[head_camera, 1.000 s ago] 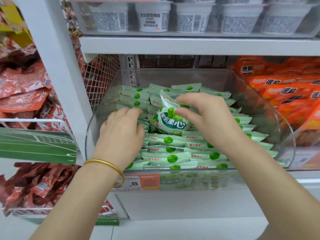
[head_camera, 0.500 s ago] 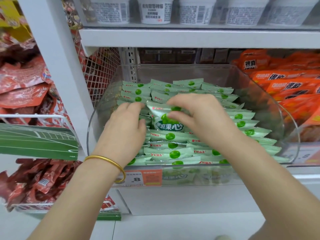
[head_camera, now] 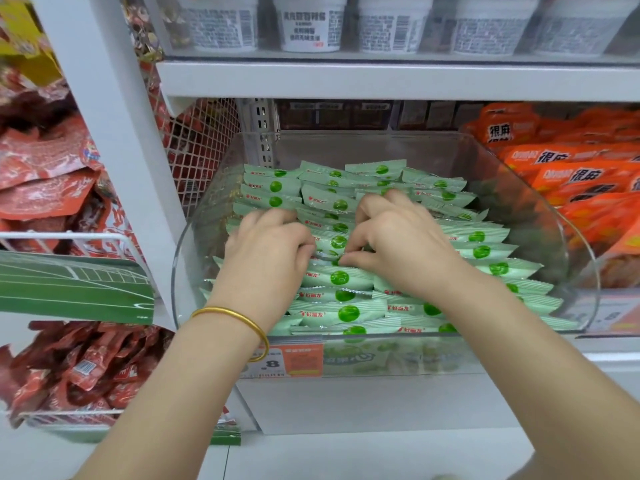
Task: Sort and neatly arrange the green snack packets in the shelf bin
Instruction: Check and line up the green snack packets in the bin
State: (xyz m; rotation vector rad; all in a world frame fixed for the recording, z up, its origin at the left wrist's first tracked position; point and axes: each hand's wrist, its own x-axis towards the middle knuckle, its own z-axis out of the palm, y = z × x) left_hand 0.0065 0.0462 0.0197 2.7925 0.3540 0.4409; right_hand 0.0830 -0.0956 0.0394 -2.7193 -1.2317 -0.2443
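Observation:
A clear plastic shelf bin (head_camera: 554, 216) holds several pale green snack packets (head_camera: 341, 311) stacked in overlapping rows. Both of my hands are down in the middle of the bin. My left hand (head_camera: 268, 245), with a gold bangle on the wrist, has its fingers curled into the packets of the left row. My right hand (head_camera: 398, 237) has its fingers curled down among the packets of the middle row, its thumb tip against a green packet (head_camera: 337, 242) between the two hands. The fingertips of both hands are hidden among the packets.
Orange packets (head_camera: 571, 174) fill the bin to the right. Red packets (head_camera: 45, 174) lie in wire baskets on the left, behind a white upright post (head_camera: 104, 116). White cups (head_camera: 308, 22) stand on the shelf above. An orange price tag (head_camera: 294, 360) is on the bin's front.
My right hand held one packet upright, face out; it has now been tucked down into the rows, and both hands have moved deeper among the packets.

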